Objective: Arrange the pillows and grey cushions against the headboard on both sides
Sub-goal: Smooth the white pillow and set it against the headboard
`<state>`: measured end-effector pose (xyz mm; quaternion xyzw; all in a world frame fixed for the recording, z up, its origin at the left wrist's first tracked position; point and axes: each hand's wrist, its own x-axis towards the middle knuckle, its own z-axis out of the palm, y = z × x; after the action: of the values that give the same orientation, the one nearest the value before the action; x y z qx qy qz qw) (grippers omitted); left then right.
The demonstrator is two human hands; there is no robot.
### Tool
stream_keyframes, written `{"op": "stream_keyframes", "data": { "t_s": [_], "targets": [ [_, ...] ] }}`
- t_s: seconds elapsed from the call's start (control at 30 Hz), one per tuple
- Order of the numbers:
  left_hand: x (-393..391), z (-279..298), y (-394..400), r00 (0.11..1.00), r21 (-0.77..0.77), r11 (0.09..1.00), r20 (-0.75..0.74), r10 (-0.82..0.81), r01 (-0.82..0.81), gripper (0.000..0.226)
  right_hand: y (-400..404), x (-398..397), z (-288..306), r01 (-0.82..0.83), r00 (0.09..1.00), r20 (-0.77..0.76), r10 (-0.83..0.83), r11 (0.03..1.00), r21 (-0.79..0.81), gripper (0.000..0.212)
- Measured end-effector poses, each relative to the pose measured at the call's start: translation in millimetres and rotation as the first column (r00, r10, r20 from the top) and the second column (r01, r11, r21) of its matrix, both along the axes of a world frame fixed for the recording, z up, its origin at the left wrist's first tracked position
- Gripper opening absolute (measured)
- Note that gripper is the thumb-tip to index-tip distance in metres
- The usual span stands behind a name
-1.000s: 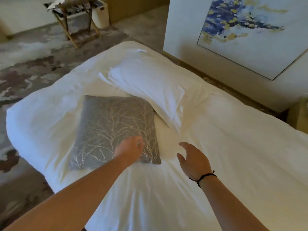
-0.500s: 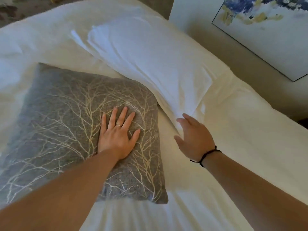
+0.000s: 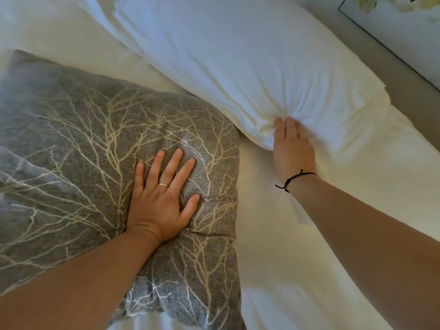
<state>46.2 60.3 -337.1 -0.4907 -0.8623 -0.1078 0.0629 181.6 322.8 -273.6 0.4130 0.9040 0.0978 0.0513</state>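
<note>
White bedding (image 3: 297,270) fills the room's view. Her left hand (image 3: 162,194) presses flat, fingers spread, on the grey branch-patterned square cushion (image 3: 83,151); her right hand (image 3: 291,148), nearer, pinches the long white pillow's (image 3: 238,67) near corner, the pillow running away up-left.

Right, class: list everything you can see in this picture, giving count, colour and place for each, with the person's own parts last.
cushion: one, grey with pale branch pattern, left on the bed
pillow: one, white, upper middle, beside the cushion
bedding: one, white, under everything
framed picture: one, pale with yellow patches, top right
wristband: one, black, right wrist
ring: one, gold, left hand
left hand: flat on the cushion
right hand: at the pillow's near corner
</note>
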Motion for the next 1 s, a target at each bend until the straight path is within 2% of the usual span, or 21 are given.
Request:
{"op": "stream_keyframes", "data": {
  "t_s": [0.17,0.37,0.57,0.63,0.8,0.9,0.97,1.0],
  "targets": [
    [1.6,-1.0,0.3,1.000,-0.010,1.000,0.006,-0.010,0.010,0.073,13.1,0.4,7.0,-0.005,1.000,0.009,0.006,1.000,-0.018,0.034],
    [4.8,2.3,-0.6,1.000,0.001,1.000,0.021,-0.001,0.001,0.072,-6.1,16.0,27.0,-0.024,1.000,-0.013,0.023,0.994,-0.109,0.017],
    [5.2,15.5,-4.4,0.999,-0.046,0.999,0.053,0.012,-0.010,0.069,-60.8,71.8,47.6,0.026,0.999,-0.033,-0.036,0.967,-0.252,0.015],
    [7.5,27.5,-9.2,0.995,-0.101,0.995,0.095,0.028,-0.018,0.069,-89.8,98.9,56.3,0.041,0.996,-0.058,-0.061,0.955,-0.294,0.014],
    [16.4,79.1,-19.3,0.964,-0.248,0.967,0.265,0.017,0.051,0.076,-171.8,169.5,89.9,0.152,0.979,-0.052,-0.198,0.873,-0.463,0.030],
    [52.5,116.1,-44.9,0.914,-0.211,0.973,0.406,-0.003,0.097,0.092,-218.9,217.2,112.6,0.205,0.963,-0.048,-0.267,0.834,-0.513,0.027],
    [100.0,137.6,-71.6,0.855,-0.164,0.968,0.512,-0.081,0.190,0.103,-244.9,249.1,126.2,0.250,0.949,-0.034,-0.313,0.815,-0.523,0.024],
    [126.9,145.3,-85.7,0.848,-0.151,0.958,0.513,-0.135,0.244,0.105,-257.2,264.2,131.7,0.266,0.944,-0.028,-0.329,0.808,-0.526,0.023]
  ]
}}
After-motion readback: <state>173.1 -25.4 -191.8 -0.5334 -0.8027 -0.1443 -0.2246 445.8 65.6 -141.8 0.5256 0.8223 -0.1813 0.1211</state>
